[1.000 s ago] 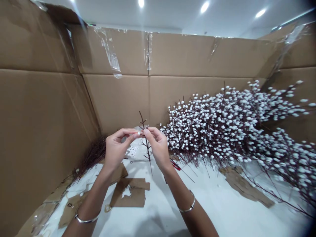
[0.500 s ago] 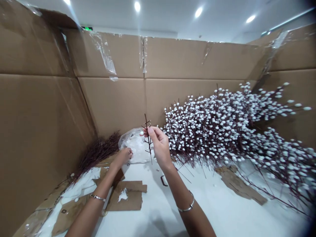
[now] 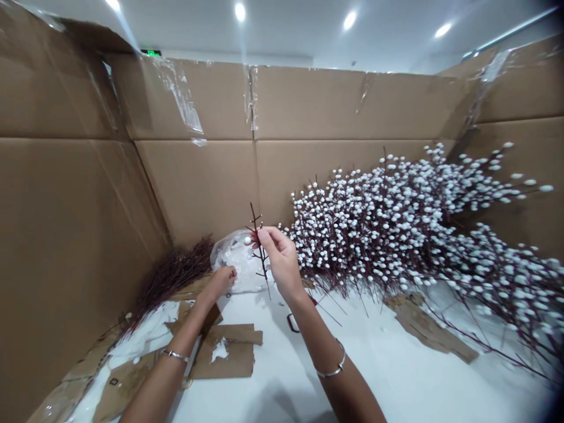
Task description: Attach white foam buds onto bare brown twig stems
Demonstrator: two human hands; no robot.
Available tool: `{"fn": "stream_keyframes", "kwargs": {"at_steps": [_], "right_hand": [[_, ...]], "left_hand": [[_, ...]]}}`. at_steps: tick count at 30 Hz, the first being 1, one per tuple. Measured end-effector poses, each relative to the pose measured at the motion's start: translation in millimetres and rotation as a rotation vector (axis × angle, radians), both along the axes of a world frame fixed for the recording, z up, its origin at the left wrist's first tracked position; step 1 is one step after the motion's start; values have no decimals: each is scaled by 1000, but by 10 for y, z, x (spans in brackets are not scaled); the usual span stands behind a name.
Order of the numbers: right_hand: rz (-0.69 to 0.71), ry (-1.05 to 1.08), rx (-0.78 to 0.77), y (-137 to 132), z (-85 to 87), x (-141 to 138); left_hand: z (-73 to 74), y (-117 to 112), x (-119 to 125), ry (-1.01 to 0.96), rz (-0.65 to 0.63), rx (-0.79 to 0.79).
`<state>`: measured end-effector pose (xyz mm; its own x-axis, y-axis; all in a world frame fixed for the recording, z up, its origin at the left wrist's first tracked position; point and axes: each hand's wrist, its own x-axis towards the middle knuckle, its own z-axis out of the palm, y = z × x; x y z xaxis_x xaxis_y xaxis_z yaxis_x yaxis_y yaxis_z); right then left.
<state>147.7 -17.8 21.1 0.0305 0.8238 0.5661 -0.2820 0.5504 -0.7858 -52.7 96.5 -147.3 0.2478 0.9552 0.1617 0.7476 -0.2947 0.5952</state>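
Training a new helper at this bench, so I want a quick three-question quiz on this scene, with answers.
1. True or false: the right hand pinches a dark twig upright between thumb and fingers.
2. What is the left hand touching? A) a clear plastic bag of white pieces B) a pair of scissors C) the right wrist
3. Fill in the blank: the white-budded branches stand in front of a wall made of ____.

Key: 1 true; 2 A; 3 cardboard.
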Motion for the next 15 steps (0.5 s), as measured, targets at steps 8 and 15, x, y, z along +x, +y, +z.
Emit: {"fn": "stream_keyframes", "kwargs": {"at_steps": [8,15], "right_hand": [[12,4,9,5,4,6],[51,11,-19,0,-6,-28]], "left_hand": [[-61,98,-12,203,23,-26],[-10,33,28,165,20,16]]}}
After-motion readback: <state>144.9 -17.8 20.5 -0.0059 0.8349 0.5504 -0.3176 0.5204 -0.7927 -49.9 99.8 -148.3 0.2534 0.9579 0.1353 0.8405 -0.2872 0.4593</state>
